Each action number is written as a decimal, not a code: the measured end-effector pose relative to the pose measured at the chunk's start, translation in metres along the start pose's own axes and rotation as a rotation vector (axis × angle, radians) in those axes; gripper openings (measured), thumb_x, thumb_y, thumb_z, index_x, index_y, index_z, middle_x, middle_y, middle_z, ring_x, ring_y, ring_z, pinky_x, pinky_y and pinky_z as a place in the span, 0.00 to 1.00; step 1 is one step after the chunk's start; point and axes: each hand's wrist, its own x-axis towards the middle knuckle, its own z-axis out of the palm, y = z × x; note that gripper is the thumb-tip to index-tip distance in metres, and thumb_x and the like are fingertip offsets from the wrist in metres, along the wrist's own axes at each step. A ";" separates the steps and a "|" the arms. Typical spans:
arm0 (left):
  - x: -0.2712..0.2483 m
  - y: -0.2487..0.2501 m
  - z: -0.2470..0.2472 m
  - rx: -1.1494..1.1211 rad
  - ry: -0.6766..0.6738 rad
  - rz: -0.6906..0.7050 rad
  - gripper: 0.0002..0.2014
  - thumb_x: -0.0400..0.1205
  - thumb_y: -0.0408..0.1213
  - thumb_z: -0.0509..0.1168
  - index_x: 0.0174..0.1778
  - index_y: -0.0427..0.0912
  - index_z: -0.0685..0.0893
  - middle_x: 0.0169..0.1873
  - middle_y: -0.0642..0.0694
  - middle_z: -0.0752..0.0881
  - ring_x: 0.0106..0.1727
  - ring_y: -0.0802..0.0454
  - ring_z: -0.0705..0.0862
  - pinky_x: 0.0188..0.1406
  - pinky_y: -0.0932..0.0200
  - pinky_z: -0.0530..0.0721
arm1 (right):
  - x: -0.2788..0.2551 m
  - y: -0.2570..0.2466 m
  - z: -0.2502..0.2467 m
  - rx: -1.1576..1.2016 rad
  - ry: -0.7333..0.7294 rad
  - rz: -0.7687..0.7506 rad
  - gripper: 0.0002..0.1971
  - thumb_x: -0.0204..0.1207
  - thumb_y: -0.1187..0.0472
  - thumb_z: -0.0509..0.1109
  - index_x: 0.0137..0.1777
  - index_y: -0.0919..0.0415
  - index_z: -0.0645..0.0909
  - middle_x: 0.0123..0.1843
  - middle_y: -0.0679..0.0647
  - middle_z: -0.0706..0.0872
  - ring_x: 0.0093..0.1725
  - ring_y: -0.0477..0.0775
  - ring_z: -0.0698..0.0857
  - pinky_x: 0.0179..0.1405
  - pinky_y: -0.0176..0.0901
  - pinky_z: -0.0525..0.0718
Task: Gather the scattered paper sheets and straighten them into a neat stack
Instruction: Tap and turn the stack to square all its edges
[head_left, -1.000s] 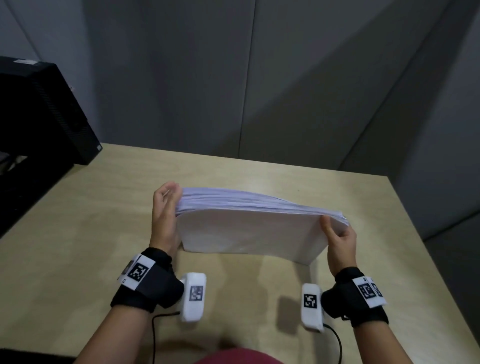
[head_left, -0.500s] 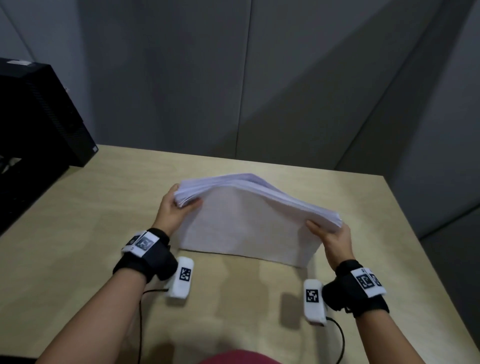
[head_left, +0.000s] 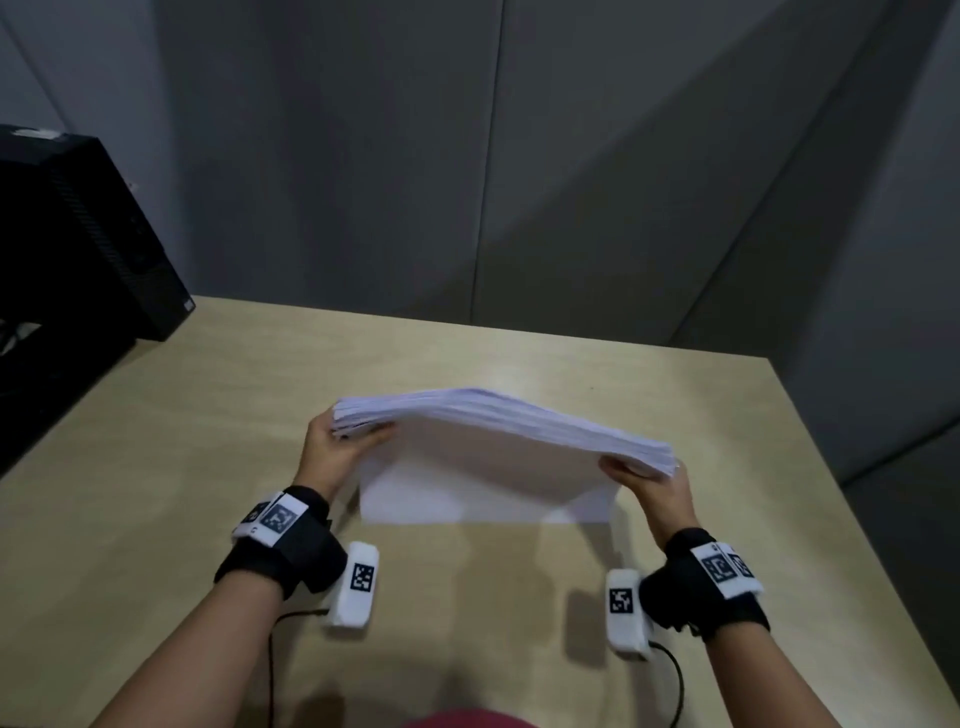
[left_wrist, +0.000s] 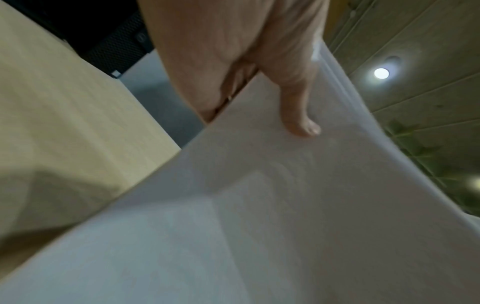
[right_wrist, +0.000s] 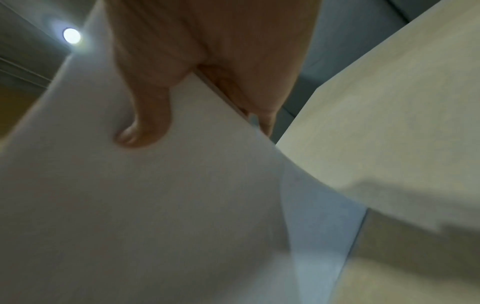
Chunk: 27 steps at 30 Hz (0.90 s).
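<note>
We hold the thick white stack of paper sheets (head_left: 488, 457) on its long edge on the pale wooden table (head_left: 156, 467), left hand (head_left: 332, 452) and right hand (head_left: 657, 486) each pinching one end, likely to square the edges.

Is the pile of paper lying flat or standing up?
Standing up, tilted. The paper stack rests its bottom edge on the table, with the left hand and right hand gripping its ends.

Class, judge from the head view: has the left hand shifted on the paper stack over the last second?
Yes. The left hand dropped from flat against the stack's end to gripping its corner.
</note>
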 end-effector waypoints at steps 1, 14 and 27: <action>-0.002 0.004 0.005 -0.018 0.046 0.024 0.15 0.68 0.19 0.73 0.42 0.43 0.83 0.28 0.64 0.89 0.32 0.72 0.85 0.37 0.72 0.82 | 0.000 0.001 0.003 0.011 0.049 -0.017 0.11 0.63 0.76 0.76 0.40 0.60 0.86 0.29 0.36 0.89 0.32 0.33 0.86 0.40 0.34 0.83; -0.016 -0.005 -0.010 -0.069 0.056 0.037 0.22 0.63 0.30 0.77 0.50 0.49 0.81 0.40 0.59 0.89 0.42 0.62 0.84 0.40 0.75 0.82 | -0.012 -0.007 0.009 0.096 -0.029 0.011 0.16 0.66 0.73 0.75 0.51 0.58 0.81 0.40 0.42 0.90 0.37 0.32 0.86 0.38 0.25 0.82; -0.004 0.012 -0.019 -0.101 -0.060 0.064 0.41 0.46 0.55 0.82 0.55 0.60 0.75 0.57 0.50 0.82 0.57 0.60 0.82 0.55 0.73 0.82 | -0.014 -0.010 0.019 0.133 0.148 -0.102 0.23 0.59 0.45 0.72 0.56 0.43 0.76 0.60 0.55 0.82 0.58 0.50 0.79 0.54 0.33 0.76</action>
